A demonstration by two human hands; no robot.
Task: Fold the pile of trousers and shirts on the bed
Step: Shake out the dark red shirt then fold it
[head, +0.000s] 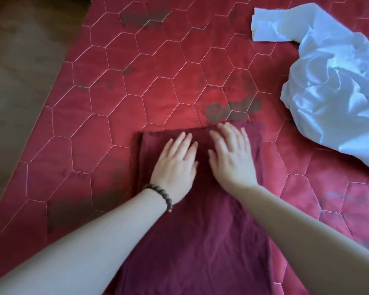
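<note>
A dark maroon garment (200,241) lies flat in a long folded strip on the red quilted bed cover (115,92), running from the bottom edge up to the middle. My left hand (175,165), with a beaded bracelet at the wrist, rests palm down on its far end. My right hand (232,154) lies flat beside it, fingers spread, near the folded far edge. Neither hand grips the cloth. A crumpled pale blue garment (332,86) lies at the right side of the bed.
The bed cover has white hexagon stitching and dark printed patches. A wooden floor (15,71) runs along the bed's left edge. Open cover stretches beyond and left of the maroon garment.
</note>
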